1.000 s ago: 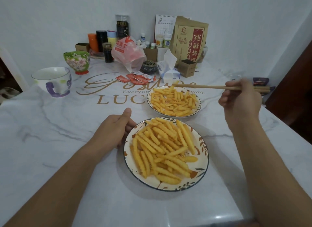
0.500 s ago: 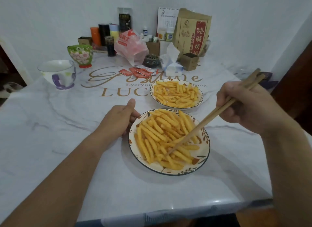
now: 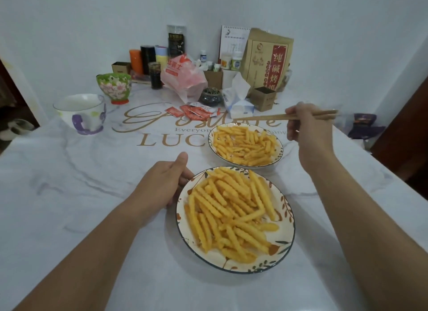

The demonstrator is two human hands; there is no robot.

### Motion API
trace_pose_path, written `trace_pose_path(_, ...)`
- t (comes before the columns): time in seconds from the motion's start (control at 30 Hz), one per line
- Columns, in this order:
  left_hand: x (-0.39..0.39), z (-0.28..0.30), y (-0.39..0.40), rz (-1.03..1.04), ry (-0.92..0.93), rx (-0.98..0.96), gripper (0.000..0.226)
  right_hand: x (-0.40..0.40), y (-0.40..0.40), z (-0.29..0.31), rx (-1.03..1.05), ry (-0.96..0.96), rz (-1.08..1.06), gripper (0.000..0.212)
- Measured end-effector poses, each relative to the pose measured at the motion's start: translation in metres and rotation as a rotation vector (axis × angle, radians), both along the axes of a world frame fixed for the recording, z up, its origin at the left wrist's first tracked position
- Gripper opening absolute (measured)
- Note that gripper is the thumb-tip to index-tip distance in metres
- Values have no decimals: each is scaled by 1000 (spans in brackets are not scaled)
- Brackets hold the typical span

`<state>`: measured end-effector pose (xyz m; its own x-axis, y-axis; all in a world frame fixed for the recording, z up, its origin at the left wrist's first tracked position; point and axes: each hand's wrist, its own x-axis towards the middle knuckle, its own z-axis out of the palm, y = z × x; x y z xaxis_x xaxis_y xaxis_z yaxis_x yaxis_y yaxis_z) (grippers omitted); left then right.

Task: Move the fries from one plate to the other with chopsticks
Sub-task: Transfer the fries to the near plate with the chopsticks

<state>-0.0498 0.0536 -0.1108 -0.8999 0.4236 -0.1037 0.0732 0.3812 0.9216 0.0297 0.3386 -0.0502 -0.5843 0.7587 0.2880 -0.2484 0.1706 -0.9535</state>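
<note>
Right hand (image 3: 305, 127) is pinching the chopsticks (image 3: 308, 115), held level over the far plate (image 3: 281, 148) at about 1 o'clock; tips look empty, though blurred. Left hand (image 3: 165, 181) is curling round the rim of the near plate (image 3: 183, 218) at its 10 o'clock. Fries (image 3: 231, 208) are heaping on the near plate, a thinner layer on the far one: transfer seems well short of done. Marble-look table (image 3: 69, 195) is carrying gold lettering; a mug (image 3: 81, 112), tissue pack (image 3: 238, 102) and kraft bag (image 3: 266, 58) are crowding the white corner.
</note>
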Motion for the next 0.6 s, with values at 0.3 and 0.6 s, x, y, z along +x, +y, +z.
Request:
trace_pose_path(0.3,-5,-3,1,-9,-19,34,66,-36,-2,-14,391,-163,67,29)
trace_pose_path(0.6,-2,1,2,-20,-7,27,66,-35,-6,-14,345,-108,63,29)
